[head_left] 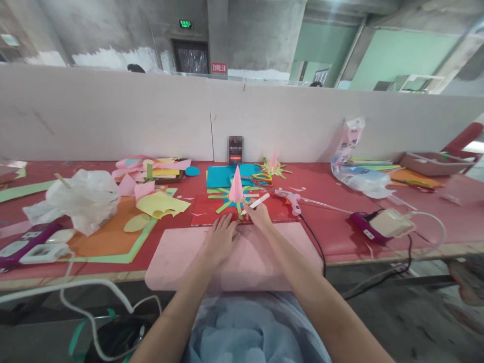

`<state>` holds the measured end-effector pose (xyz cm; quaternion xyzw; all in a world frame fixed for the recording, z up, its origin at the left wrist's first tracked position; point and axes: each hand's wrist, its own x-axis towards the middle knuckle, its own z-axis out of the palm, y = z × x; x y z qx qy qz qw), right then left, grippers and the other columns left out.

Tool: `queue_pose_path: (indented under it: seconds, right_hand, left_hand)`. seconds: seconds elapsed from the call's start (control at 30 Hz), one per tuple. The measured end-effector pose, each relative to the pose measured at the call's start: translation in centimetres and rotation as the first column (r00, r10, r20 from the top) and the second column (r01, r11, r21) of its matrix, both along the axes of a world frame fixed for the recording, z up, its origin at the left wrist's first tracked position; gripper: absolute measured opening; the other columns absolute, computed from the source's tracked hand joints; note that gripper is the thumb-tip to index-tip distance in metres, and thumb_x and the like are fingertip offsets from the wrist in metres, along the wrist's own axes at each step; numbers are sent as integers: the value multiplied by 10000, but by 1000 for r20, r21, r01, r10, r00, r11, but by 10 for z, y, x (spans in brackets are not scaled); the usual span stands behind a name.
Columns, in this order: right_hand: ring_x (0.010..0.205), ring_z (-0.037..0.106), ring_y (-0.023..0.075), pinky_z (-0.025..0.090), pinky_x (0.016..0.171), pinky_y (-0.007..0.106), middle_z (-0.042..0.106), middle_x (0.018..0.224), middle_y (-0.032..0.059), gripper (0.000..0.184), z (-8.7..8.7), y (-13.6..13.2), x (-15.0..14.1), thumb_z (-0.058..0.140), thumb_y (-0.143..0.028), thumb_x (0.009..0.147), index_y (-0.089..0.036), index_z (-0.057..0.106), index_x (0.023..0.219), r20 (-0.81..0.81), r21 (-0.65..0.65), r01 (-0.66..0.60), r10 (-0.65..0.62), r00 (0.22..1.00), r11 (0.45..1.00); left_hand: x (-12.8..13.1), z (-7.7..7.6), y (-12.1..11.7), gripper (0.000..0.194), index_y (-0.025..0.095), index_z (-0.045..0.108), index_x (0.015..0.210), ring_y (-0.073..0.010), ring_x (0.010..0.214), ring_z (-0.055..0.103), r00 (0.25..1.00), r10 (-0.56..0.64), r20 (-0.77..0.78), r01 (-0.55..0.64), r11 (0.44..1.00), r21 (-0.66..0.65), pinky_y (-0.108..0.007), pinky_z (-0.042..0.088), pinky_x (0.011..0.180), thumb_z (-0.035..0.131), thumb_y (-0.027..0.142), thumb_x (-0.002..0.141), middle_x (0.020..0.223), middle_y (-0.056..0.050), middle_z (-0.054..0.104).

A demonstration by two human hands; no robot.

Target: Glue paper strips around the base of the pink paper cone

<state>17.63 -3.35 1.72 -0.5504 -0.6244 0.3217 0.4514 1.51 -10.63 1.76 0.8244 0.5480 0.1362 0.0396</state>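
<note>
A pink folded paper cone (236,187) stands upright amid green and blue paper strips (224,205) that radiate from its base, over a red board (202,209). My right hand (259,214) is closed around a white pen-like stick (260,200), just right of the cone's base; its tip is too small to make out. My left hand (222,236) lies flat with its fingers out, at the front edge of the red board and the pink mat (170,257). Behind the cone, scissors (261,179) with yellow handles rest by blue paper (219,176).
A pink glue gun (292,199) lies to the right, its black cable running down the table edge. Another pink cone piece (274,162) stands behind. Paper scraps (162,203) and a white plastic bag (83,196) lie left; purple power strips (368,228) sit on both sides.
</note>
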Motion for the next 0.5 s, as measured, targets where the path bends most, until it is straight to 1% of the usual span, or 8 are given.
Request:
queue_pose_path:
  seconds: [0.13,0.3,0.4,0.5]
  right_hand:
    - [432,525,127,389,498,219,544,430,-42,299,-2,1,0,504,-421,801,-221,387,613,-2,8,-1,1,1000,1000]
    - [431,520,130,380,489,218,541,429,-43,307,-4,2,0,502,-436,800,-223,380,615,-2,33,3,-3,1000,999]
    - [418,494,124,358,477,214,518,417,-53,277,-5,4,1,496,-399,794,-223,376,617,18,36,10,-10,1000,999]
    - [412,467,116,332,468,208,472,402,-64,240,-7,7,1,500,-327,767,-220,362,601,27,31,48,-48,998,998]
  left_hand:
    - [0,2,-1,388,187,499,1272,-249,1372,308,1000,-4,2,4,1000,-9,-469,233,1130,400,309,917,1469,-116,368]
    - [-1,-4,1,394,203,489,1284,-242,1377,296,1000,-7,-2,7,1000,5,-458,216,1137,380,330,927,1477,-98,359]
    - [-2,-6,2,401,204,483,1290,-240,1382,283,1000,-6,-2,6,1000,6,-455,202,1142,360,347,936,1483,-96,348]
    - [-2,-6,2,399,206,481,1287,-235,1380,286,1000,-8,6,8,1000,4,-452,207,1141,352,356,940,1480,-90,353]
